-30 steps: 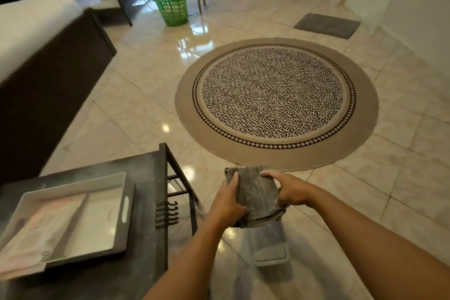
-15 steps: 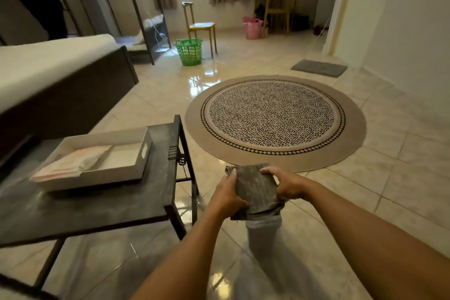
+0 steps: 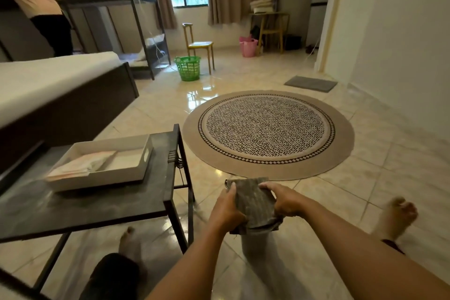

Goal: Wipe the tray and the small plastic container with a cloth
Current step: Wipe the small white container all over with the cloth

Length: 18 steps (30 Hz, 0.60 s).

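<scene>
A grey cloth (image 3: pixel 253 202) is wrapped over the top of a small translucent plastic container (image 3: pixel 258 248), which hangs blurred below it above the floor. My left hand (image 3: pixel 226 210) grips the cloth's left side and my right hand (image 3: pixel 286 200) grips its right side, both pressing it onto the container. The white tray (image 3: pixel 146 153), with cut-out handles, rests on a dark table (image 3: pixel 97 209) to the left of my hands. A pinkish folded sheet (image 3: pixel 82 165) lies inside it.
A round patterned rug (image 3: pixel 267 134) covers the tiled floor ahead. A bed (image 3: pixel 48 87) stands at left, with a person (image 3: pixel 36 2) beyond it. Further back are a green basket (image 3: pixel 188 67), a yellow chair (image 3: pixel 198 44), a pink bucket (image 3: pixel 248 46) and a grey mat (image 3: pixel 310 83). My feet (image 3: pixel 397 217) are on the floor.
The view has tilted up, bringing the far room and my feet into sight. Both hands stay closed on the cloth over the container, which has turned more end-on below the cloth.
</scene>
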Each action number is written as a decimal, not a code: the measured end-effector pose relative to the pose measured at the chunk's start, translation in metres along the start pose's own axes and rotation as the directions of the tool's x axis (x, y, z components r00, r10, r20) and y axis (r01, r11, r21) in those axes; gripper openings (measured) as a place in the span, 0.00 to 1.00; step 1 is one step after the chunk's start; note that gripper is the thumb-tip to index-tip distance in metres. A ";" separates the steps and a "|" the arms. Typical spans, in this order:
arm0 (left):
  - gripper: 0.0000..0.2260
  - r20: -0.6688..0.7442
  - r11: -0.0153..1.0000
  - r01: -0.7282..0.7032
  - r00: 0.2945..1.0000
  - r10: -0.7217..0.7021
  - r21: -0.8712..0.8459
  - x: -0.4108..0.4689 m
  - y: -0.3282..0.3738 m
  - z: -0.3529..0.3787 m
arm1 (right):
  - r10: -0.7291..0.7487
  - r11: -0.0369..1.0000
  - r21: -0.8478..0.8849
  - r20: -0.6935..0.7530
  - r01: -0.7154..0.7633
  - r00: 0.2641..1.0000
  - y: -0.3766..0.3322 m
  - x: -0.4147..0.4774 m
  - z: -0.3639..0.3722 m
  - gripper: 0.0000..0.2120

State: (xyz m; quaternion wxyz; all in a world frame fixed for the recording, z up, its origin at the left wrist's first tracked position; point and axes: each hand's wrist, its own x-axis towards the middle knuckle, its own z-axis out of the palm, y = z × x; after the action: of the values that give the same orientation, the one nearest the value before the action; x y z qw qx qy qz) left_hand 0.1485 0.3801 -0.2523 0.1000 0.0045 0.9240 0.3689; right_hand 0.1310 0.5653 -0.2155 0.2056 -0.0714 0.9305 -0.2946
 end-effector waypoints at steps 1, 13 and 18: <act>0.47 0.009 1.000 0.012 1.000 -0.012 -0.001 0.008 -0.004 0.003 | 0.007 1.000 -0.006 0.007 -0.007 1.000 0.003 0.007 0.001 0.42; 0.45 0.105 0.999 0.053 0.993 -0.051 -0.009 0.100 -0.052 0.044 | 0.048 0.997 -0.069 0.048 -0.044 0.998 0.042 0.106 0.032 0.39; 0.46 0.112 0.997 0.075 0.991 -0.072 -0.022 0.123 -0.062 0.060 | 0.034 0.994 -0.110 0.052 -0.028 0.998 0.057 0.134 0.040 0.39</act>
State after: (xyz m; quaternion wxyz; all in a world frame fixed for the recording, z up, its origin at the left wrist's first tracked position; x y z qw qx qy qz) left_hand 0.0432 0.3856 -0.3593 0.1650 -0.0101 0.9116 0.3765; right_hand 0.0256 0.5573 -0.3239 0.2310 -0.0762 0.9403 -0.2380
